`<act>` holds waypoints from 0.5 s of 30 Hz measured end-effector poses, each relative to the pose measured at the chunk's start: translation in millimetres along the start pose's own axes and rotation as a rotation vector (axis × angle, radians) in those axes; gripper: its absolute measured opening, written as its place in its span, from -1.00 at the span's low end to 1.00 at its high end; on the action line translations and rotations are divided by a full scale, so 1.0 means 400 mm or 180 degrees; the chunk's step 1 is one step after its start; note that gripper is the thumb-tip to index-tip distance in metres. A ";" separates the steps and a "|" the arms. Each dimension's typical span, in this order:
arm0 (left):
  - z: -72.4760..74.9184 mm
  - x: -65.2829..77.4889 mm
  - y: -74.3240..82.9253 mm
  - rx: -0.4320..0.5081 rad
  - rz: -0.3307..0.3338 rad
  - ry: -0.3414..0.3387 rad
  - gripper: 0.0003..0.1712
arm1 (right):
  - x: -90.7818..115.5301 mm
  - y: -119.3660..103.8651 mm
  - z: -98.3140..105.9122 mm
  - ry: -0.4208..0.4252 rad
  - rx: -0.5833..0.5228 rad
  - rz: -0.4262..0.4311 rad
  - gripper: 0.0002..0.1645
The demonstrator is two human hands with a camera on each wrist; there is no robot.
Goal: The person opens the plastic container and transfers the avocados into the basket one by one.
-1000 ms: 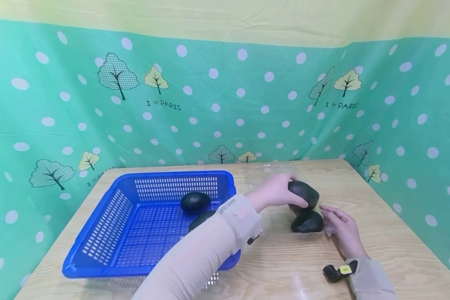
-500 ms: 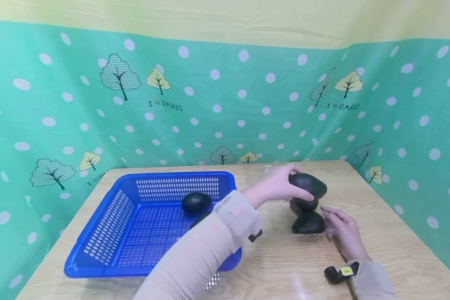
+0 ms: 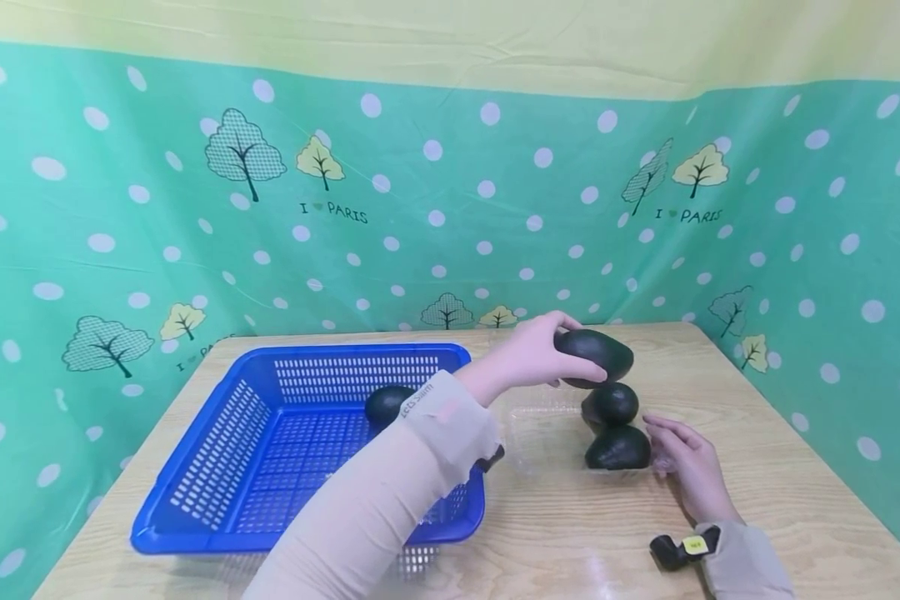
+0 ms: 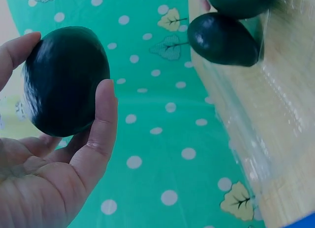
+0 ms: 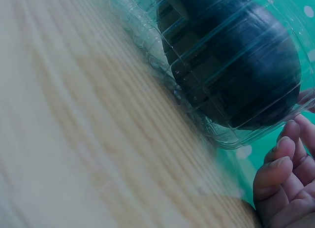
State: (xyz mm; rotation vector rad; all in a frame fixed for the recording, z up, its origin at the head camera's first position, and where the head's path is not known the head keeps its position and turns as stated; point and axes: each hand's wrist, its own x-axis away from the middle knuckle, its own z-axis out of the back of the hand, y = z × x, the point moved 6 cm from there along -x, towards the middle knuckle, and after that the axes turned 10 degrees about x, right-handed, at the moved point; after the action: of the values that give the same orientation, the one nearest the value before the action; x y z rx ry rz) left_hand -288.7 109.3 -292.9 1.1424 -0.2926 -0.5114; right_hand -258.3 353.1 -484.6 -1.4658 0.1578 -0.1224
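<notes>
In the head view my left hand [image 3: 543,354] holds a dark avocado [image 3: 596,357] above the table, thumb and fingers spread around its sides. The left wrist view shows that avocado [image 4: 66,80] close up. Below it, two avocados, one farther back [image 3: 615,404] and one in front [image 3: 618,448], sit at the right end of a clear plastic container [image 3: 543,437]. My right hand [image 3: 690,467] is at the container's right end and appears to pinch its rim. In the right wrist view the fingertips [image 5: 275,171] are curled beside the container's corner.
A blue perforated basket [image 3: 142,533] stands on the left of the wooden table [image 3: 555,533]. One avocado [image 3: 385,406] shows inside; the left sleeve [image 3: 375,492] covers part of the basket. A polka-dot curtain [image 3: 487,217] hangs behind the table.
My left hand has lifted the avocado out of the container, first upward and right, then up and left. The avocado beneath it now shows fully. My right hand has stayed in place.
</notes>
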 end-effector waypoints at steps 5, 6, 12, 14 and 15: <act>0.036 0.013 0.003 0.0017 0.0030 0.0123 -0.27 | 0.000 0.003 -0.001 0.0010 0.0005 0.0012 -0.80; 0.042 0.015 0.003 0.0028 0.0037 0.0139 -0.28 | 0.000 0.003 -0.001 0.0004 -0.0007 0.0021 -0.80; 0.068 0.025 -0.012 0.0025 0.0081 0.0176 -0.27 | -0.001 0.003 -0.001 -0.0031 -0.0073 0.0043 -0.79; 0.074 0.026 -0.019 0.0019 0.0098 0.0187 -0.25 | -0.001 0.003 -0.001 -0.0029 -0.0065 0.0032 -0.80; 0.077 0.027 -0.023 0.0019 0.0108 0.0189 -0.25 | -0.001 0.003 0.000 -0.0026 -0.0048 0.0026 -0.80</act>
State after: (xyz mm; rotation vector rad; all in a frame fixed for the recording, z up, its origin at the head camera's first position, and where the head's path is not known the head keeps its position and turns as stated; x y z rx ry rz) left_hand -296.1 76.6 -289.5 1.1545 -0.2617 -0.4461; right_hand -258.5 353.1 -485.9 -1.4803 0.1583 -0.1088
